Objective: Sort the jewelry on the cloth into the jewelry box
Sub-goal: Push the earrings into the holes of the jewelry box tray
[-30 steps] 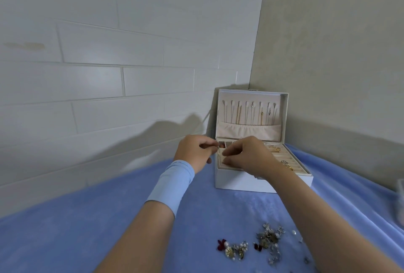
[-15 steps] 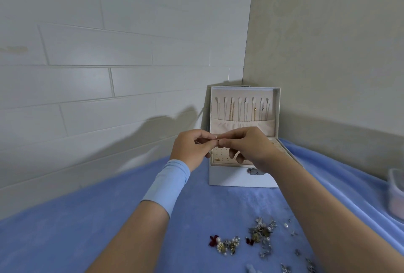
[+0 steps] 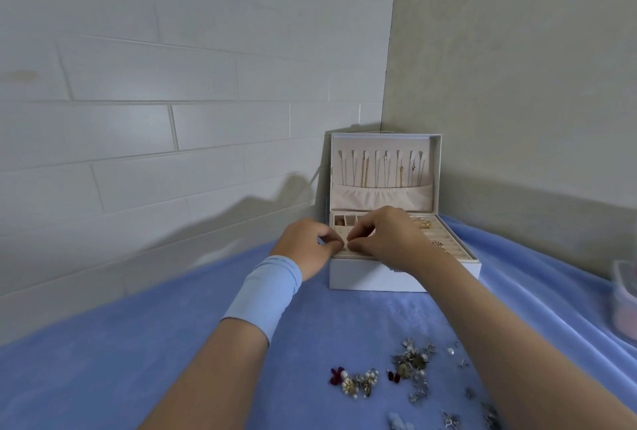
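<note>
A white jewelry box (image 3: 379, 279) stands open in the corner on the blue cloth (image 3: 172, 360). Thin necklaces (image 3: 382, 167) hang inside its raised lid. My left hand (image 3: 305, 245) and my right hand (image 3: 387, 240) meet fingertip to fingertip over the perforated earring panel (image 3: 339, 232) at the box's front left. Between them they pinch a tiny earring, which the fingers almost hide. Loose jewelry lies on the cloth near me: one pile (image 3: 412, 362) by my right forearm and a smaller cluster (image 3: 355, 383) with red and pearl pieces.
Gold rings (image 3: 441, 247) sit in the ring rolls on the box's right side. A clear plastic container (image 3: 625, 302) stands at the right edge of the cloth. Walls close off the corner behind and beside the box. More small pieces (image 3: 451, 421) lie at the bottom edge.
Both hands, pinched together and raised in front of the lid half a second ago, have come down onto the earring panel. The view has shifted slightly.
</note>
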